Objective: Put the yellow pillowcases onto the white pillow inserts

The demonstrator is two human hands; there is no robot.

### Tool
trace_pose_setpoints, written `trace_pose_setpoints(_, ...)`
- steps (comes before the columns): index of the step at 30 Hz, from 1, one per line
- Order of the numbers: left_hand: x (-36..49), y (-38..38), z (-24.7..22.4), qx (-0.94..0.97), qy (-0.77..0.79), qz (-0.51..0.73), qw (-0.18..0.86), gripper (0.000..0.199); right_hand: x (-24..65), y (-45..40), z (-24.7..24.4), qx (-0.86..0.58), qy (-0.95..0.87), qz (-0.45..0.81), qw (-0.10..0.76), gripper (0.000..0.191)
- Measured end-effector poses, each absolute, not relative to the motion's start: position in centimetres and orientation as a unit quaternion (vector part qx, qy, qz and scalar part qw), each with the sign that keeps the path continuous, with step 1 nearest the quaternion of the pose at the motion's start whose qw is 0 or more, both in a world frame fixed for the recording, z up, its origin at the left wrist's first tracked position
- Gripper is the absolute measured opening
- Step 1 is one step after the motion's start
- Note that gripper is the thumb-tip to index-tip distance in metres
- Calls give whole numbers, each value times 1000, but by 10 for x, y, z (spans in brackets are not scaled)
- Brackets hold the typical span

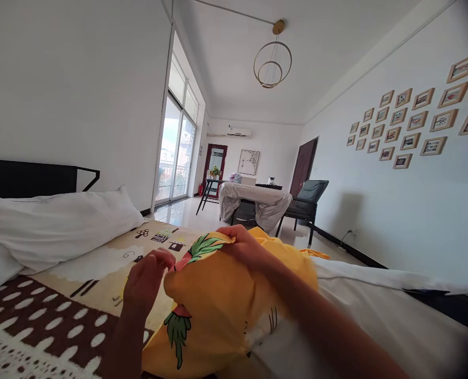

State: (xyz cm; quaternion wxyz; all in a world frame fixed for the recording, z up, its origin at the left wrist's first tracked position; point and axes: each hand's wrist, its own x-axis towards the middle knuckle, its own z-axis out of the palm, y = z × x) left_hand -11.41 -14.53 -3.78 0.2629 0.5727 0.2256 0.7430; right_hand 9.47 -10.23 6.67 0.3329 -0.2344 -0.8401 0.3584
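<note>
A yellow cloth, printed with green leaves and red patches, bunches up in front of me. Whether it is a garment or a cover, I cannot tell. My right hand closes over its upper edge, with the forearm lying across the cloth's right side. At the left edge my left hand has its fingers bent together and pinches a red-printed part of the fabric. Part of the cloth hides behind my right forearm. Beneath it lies a beige and brown patterned blanket on the bed.
A white pillow rests by the black headboard at left. White bedding spreads along the right. Beyond the bed stand a covered table and a black armchair. Glass doors are at back left.
</note>
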Motion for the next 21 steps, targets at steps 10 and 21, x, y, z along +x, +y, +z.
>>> trace_pose_setpoints(10, -89, -163, -26, 626, 273, 683, 258, 30, 74, -133, 62, -198, -870, 288, 348, 17)
trace_pose_setpoints(21, -80, -169, -20, 478, 234, 762, 367, 37, 86, -139, 74, -194, -917, 233, 258, 18)
